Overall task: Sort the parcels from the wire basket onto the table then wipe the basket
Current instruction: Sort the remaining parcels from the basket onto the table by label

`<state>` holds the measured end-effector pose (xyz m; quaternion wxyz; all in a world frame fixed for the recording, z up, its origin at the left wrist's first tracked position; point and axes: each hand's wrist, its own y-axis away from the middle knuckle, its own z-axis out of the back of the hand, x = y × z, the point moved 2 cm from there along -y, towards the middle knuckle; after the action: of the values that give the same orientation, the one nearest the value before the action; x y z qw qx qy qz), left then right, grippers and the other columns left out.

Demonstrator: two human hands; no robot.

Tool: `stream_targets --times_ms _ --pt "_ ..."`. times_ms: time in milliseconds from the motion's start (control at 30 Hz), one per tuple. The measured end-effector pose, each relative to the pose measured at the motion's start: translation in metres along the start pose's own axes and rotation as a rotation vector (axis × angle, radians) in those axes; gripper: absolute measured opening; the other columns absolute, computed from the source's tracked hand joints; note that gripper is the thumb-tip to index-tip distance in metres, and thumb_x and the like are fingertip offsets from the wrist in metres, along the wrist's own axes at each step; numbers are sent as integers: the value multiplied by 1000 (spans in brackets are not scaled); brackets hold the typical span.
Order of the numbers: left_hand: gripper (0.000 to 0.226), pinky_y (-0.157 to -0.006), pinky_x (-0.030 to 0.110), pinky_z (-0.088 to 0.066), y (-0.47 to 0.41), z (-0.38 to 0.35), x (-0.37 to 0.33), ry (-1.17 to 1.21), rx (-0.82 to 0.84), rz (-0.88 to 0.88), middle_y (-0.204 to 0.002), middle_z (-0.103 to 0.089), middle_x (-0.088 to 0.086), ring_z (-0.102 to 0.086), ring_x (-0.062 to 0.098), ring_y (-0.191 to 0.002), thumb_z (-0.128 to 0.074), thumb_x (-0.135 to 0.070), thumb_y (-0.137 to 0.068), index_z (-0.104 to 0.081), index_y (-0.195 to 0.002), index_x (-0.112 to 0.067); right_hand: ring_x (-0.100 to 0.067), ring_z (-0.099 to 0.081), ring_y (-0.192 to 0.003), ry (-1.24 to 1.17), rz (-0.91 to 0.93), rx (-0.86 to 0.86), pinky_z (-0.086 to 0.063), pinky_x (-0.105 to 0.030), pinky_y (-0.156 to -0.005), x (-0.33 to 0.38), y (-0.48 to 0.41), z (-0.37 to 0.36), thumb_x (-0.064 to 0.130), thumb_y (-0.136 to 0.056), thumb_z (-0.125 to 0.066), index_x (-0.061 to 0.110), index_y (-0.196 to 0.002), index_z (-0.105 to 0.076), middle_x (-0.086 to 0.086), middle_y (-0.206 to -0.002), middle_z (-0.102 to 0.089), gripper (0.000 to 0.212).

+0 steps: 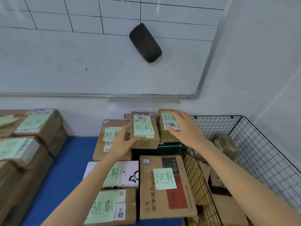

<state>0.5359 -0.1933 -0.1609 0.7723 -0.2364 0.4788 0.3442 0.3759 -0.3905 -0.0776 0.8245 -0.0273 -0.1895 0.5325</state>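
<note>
— Starting nearest, at six o'clock: seeing a noted parcel [112, 207] lying on the blue table [65, 168], sorted. Squaring two more up at twelve?
— Yes. Pinching the small parcel [145, 143] by its left edge with the left hand [120, 142]; laying the right hand [184, 128] spread flat over the neighbouring parcel [167, 138]. Pressing both level, keeping green notes [144, 130] facing up, nudging sides together without tipping either.
— Then reaching to three o'clock?
— Likely: spotting more parcels [228, 144] inside the wire basket [263, 154], so not wiping yet.
</note>
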Motion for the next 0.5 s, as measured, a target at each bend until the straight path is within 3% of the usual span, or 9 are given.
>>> stream_targets --times_ms 233,367,500 --pt "53 -90 31 -38 -15 -9 3 5 23 31 -129 -58 -2 -53 18 -115 -68 -37 -91 -44 -138 -31 -18 -34 -139 1 -35 28 -44 -33 -100 -10 -2 -6 40 -95 -59 23 -151 -32 0 -155 -34 64" --pt "57 -93 34 -46 -17 -11 -1 -28 -2 8 -128 -60 -5 -56 17 -112 -69 -38 -90 -43 -140 -26 -18 -34 -139 3 -46 30 -43 -31 -99 -11 -1 -6 41 -95 -58 22 -151 -32 0 -155 -34 64" --pt "55 -76 13 -40 -17 -11 0 -109 -24 -22 -125 -61 -5 -56 11 -106 -72 -27 -89 -47 -137 -18 -18 -37 -136 3 -51 31 -44 -31 -97 -10 0 -2 39 -95 -59 22 -151 -33 0 -153 -36 64"
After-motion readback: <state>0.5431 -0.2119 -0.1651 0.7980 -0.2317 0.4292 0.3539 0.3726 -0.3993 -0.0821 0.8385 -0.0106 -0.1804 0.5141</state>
